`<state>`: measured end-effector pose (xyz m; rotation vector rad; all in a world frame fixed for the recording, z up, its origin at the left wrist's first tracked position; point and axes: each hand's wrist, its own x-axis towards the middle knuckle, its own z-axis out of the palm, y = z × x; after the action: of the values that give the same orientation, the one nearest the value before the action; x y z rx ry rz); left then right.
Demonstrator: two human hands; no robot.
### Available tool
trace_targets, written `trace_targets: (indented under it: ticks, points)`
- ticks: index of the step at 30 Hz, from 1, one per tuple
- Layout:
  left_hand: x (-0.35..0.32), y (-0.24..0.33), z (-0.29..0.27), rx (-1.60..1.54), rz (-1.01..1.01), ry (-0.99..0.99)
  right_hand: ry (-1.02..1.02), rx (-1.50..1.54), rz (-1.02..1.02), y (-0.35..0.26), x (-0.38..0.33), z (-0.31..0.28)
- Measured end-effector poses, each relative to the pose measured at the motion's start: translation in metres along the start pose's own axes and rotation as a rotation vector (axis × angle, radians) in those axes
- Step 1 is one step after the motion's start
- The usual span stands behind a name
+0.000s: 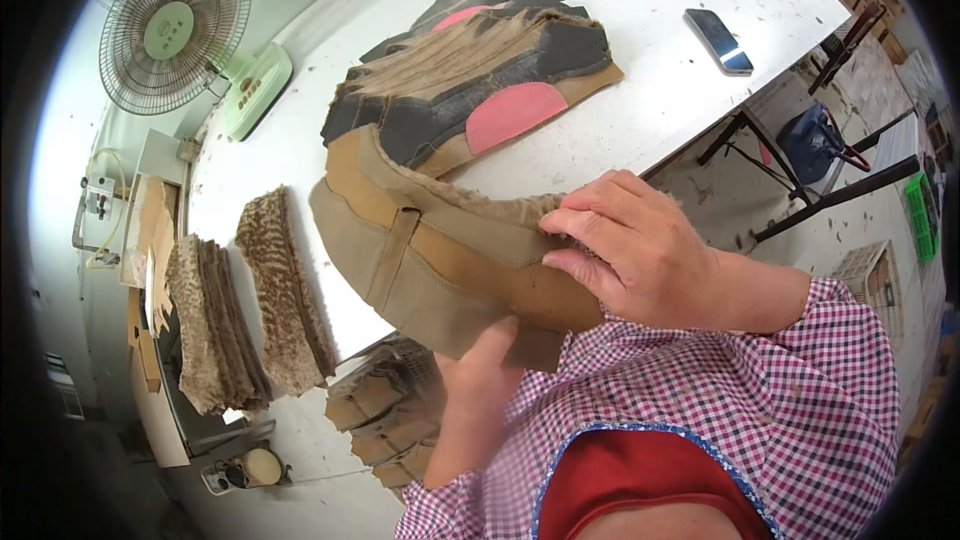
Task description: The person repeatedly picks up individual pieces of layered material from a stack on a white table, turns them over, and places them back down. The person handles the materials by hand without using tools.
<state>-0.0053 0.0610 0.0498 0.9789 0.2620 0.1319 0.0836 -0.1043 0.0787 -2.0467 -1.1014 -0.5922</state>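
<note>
A tan and olive boot upper [420, 258] with a fuzzy fleece lining spans the space between my hands at the near edge of the table. My left hand [480, 365] grips its lower edge, thumb on the outer face and fingers hidden beneath. On the fleecy top edge, my right hand [645, 255] pinches the lining between thumb and fingers. Just beyond lies a pile of dark, fleece-lined pieces [440, 80] with a pink half-round patch [515, 118]. Brown mottled fleece strips [285, 290] rest to the left, beside a stack of similar strips [205, 325].
The white table [655, 0] carries a pale green fan [175, 35] at far left and a phone [718, 42] at far right. Below the near edge sit more tan pieces [385, 410]. A dark bag [815, 145] and a green crate [920, 215] are at right.
</note>
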Motion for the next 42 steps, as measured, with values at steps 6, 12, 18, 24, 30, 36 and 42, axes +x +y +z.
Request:
trace_targets:
  ticks: [6,12,18,24,30,36,42]
  points:
    - [-0.007,0.010,0.001,0.074,-0.097,0.005,-0.198,0.245,0.128,0.004,-0.003,-0.014]
    - [-0.008,-0.002,-0.002,0.153,-0.024,-0.012,-0.221,0.300,0.186,-0.002,-0.009,-0.017]
    - [0.007,-0.021,-0.007,0.144,0.158,0.000,-0.263,0.512,0.445,-0.009,-0.011,-0.017]
    - [0.009,-0.024,-0.010,0.283,0.193,0.045,-0.070,0.315,0.168,0.004,-0.015,-0.001]
    - [0.009,-0.030,-0.013,0.206,0.198,-0.021,-0.073,0.317,0.143,0.001,-0.003,-0.003]
    - [0.005,-0.030,-0.008,0.242,0.217,-0.048,-0.016,0.410,0.159,-0.003,-0.011,0.000]
    - [0.002,-0.022,0.003,0.280,0.228,0.005,0.021,0.376,0.131,-0.005,-0.002,0.005]
